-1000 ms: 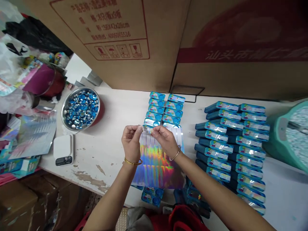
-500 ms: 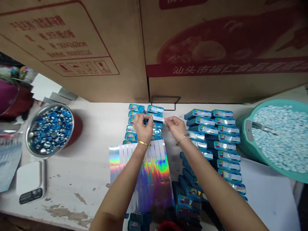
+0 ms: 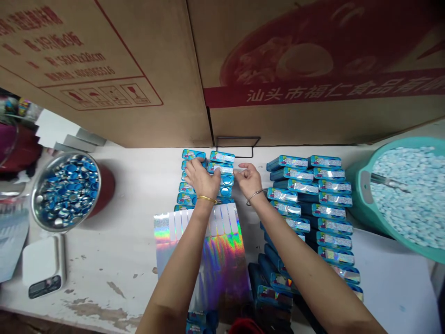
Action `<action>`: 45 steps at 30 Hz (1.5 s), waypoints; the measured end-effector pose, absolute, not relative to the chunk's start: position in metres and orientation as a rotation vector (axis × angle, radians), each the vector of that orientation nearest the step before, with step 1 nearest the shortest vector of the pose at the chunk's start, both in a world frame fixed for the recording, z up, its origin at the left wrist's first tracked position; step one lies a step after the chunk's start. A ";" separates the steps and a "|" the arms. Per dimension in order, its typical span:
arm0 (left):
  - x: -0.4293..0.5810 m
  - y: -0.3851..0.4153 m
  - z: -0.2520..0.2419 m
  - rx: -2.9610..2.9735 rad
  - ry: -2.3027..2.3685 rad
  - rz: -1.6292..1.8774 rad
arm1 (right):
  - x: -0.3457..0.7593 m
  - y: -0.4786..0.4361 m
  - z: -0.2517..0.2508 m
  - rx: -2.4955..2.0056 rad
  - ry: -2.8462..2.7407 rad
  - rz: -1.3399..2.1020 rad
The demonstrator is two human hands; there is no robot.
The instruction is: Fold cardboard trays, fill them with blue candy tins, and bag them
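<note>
Two columns of small blue boxes (image 3: 225, 190) stand near the carton, several with round recesses in their tops. A shiny sticker strip (image 3: 223, 170) lies along the top of one box in the right column. My left hand (image 3: 203, 180) is over these boxes, fingers spread apart, with its thumb at the strip's left end. At the strip's right end, my right hand (image 3: 249, 181) has thumb and forefinger pinched together. Below the hands lies a rainbow-sheen sticker sheet (image 3: 222, 260), partly covered by my left forearm.
More blue boxes (image 3: 332, 199) with shiny strips stand in rows at right. Beyond them is a teal tub (image 3: 365, 185) of pale pellets. A metal pot (image 3: 99, 192) of blue-and-silver caps and a white scale (image 3: 41, 262) sit at left. Large cartons (image 3: 167, 125) block the back.
The strip has gone from being stretched between both hands to lying on a box top. My left hand has spread its fingers over the boxes. The camera view has shifted slightly.
</note>
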State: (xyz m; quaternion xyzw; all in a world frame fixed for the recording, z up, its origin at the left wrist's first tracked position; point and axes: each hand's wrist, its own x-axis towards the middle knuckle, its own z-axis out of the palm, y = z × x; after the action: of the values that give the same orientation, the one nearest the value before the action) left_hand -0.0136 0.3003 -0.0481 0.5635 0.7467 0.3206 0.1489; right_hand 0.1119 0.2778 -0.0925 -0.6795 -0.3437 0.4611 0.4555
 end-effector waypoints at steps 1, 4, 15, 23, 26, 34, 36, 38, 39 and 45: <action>-0.013 0.301 -0.048 1.588 2.163 0.920 | 0.109 0.275 -0.092 -1.641 -0.833 1.132; -0.008 0.304 -0.045 1.531 2.189 0.841 | 0.102 0.264 -0.091 -1.545 -0.872 1.123; -0.151 0.254 -0.002 1.810 1.658 0.682 | 0.085 0.226 -0.034 -1.621 -1.701 0.634; -0.223 0.192 -0.001 1.808 1.477 0.432 | -0.035 0.187 -0.023 -1.462 -2.267 0.791; -0.222 0.181 -0.003 2.097 1.502 0.356 | -0.045 0.184 -0.030 -1.483 -2.307 0.820; -0.223 0.132 -0.012 2.387 1.538 0.459 | -0.050 0.176 -0.038 -1.473 -2.340 0.722; -0.221 0.114 0.000 2.378 1.538 0.436 | -0.051 0.174 -0.041 -1.473 -2.353 0.714; -0.218 0.099 0.020 2.306 1.576 0.460 | -0.051 0.172 -0.044 -1.474 -2.349 0.725; -0.215 0.094 0.031 2.226 1.632 0.528 | -0.051 0.172 -0.044 -1.468 -2.334 0.739; -0.194 0.108 0.066 1.299 1.908 1.253 | -0.037 0.163 -0.018 -1.177 -1.818 1.083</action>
State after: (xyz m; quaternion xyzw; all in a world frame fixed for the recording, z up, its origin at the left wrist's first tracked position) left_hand -0.1941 0.1078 0.0662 0.4782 0.7026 0.4612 0.2548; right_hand -0.0369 0.1626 -0.0181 -0.4550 -0.7026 0.4185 0.3523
